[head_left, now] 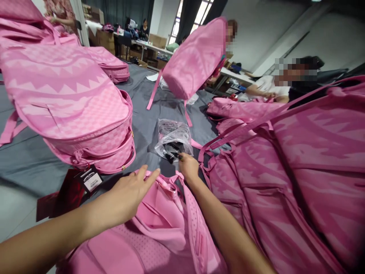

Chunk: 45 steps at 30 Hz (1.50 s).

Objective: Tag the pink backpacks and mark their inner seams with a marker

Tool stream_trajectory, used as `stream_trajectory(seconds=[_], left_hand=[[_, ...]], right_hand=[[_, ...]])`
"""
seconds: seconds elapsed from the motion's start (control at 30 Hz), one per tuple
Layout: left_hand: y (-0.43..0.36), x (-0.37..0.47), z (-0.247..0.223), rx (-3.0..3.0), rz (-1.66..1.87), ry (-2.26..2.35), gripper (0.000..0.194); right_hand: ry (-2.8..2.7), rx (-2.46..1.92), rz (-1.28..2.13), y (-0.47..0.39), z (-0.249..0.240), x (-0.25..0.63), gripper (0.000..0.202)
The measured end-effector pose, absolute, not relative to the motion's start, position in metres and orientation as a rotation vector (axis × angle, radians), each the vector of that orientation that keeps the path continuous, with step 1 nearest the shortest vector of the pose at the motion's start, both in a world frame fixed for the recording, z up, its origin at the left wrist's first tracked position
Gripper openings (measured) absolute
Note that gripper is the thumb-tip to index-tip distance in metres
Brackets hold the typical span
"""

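"What is standing around that long back worktable (148,45)?"

"A black chair (124,42) is standing in front of it, a cardboard box (157,40) is sitting on it, and a dark curtain (119,11) is hanging behind it."

"And people?"

"A person in black (145,33) is showing behind it; a person in white (264,82) is showing well to its right."

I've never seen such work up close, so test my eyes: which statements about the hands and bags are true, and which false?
1. The right hand is at the mouth of a clear plastic bag holding black pieces. True.
2. The left hand is inside that plastic bag. False: it is at the top of the near pink backpack.
3. The near pink backpack is closed. False: its top is open.
4. A black tag shows near the backpack on the left. True.
5. The cloth is white. False: it is grey.
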<state>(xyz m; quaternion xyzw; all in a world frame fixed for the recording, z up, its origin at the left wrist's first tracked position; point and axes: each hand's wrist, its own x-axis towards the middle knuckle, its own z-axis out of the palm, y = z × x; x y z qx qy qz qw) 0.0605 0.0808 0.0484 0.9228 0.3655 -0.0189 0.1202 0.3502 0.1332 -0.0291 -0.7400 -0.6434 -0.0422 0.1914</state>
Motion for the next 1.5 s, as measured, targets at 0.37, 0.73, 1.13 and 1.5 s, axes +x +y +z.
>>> stream_trajectory(seconds=[0.37, 0.73, 1.13, 1.5], left_hand=[[0.071, 0.070, 0.088, 1.879, 0.688, 0.748, 0.052], [0.037, 0.040, 0.086, 2.353, 0.979, 0.503, 0.015], [0.016, -0.021, 0.022, 2.204, 0.729, 1.048, 0.079], [0.018, -0.018, 0.018, 2.101, 0.699, 1.086, 0.077]], right_hand=[[-2.116, -1.001, -0.118, -0.013, 0.085, 0.280, 0.036], [-2.082, -1.421, 0.033, -0.047, 0.106, 0.247, 0.014], [-2.184, -2.028, 0.495, -0.043, 0.075, 0.215, 0.029], [-2.642, -1.956, 0.206, -0.017, 0.099, 0.189, 0.026]])
